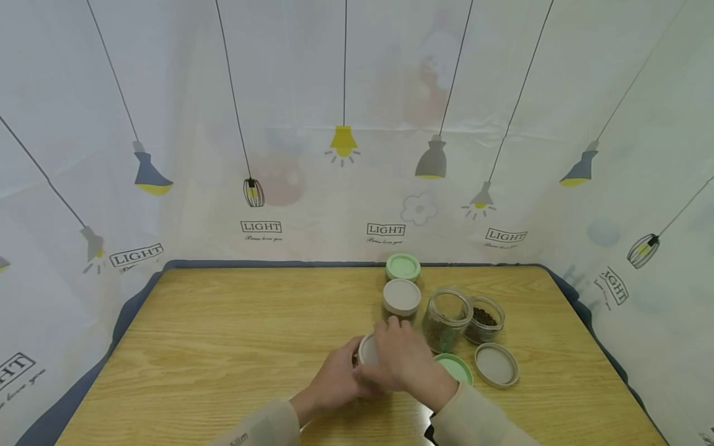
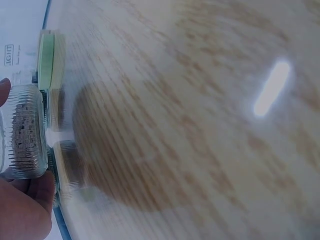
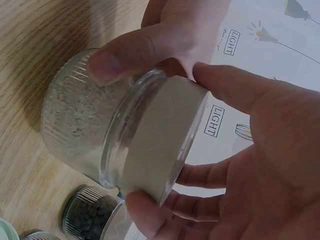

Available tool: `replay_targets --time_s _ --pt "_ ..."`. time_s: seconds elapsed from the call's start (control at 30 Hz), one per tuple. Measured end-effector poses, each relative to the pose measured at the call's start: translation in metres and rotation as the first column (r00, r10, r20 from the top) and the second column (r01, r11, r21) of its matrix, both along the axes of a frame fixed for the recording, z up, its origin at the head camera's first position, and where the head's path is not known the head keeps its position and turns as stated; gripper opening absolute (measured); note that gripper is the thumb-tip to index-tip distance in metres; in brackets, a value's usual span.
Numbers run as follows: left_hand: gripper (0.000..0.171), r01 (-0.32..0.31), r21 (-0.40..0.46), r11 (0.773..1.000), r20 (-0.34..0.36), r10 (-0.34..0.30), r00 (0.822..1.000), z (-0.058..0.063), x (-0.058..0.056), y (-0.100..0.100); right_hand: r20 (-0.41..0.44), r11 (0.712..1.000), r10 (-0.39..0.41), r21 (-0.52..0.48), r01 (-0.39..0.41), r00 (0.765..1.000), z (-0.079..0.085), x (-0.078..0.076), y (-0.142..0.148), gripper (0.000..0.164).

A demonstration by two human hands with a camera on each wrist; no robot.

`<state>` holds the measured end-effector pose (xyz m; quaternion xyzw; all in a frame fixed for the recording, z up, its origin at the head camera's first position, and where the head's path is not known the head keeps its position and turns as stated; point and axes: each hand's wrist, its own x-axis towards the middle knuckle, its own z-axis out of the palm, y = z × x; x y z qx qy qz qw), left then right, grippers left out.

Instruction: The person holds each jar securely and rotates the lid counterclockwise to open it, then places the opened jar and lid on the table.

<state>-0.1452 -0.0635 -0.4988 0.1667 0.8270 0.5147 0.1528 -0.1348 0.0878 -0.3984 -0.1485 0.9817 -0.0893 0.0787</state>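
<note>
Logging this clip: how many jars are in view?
5: the held jar, the gray-lidded jar beyond, the green-lidded jar farthest back; right of these, the large open jar and the small open jar.

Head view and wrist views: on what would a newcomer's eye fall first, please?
Probably on the ribbed clear jar with a round grey lid, low centre in the head view: the left hand holds its body, the right hand its lid. To its right stand a large open clear jar and a smaller one with small dark pieces. Behind the wood-grained table is a white backdrop printed with yellow, grey and blue lamps.
</note>
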Motion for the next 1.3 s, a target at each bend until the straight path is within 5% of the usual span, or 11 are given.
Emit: replay_targets --time_s 0.6,1.3 --pt "0.099 0.013 -0.035 0.999 -0.055 -0.015 0.998 0.003 0.003 0.003 0.06 0.953 0.295 -0.087 -0.289 0.954 0.014 0.002 0.01 0.058" --pt "0.096 0.011 -0.027 1.0 -0.039 -0.012 0.999 0.003 0.003 0.003 0.024 0.935 0.35 -0.075 -0.347 0.937 0.029 0.0 0.016 0.059"
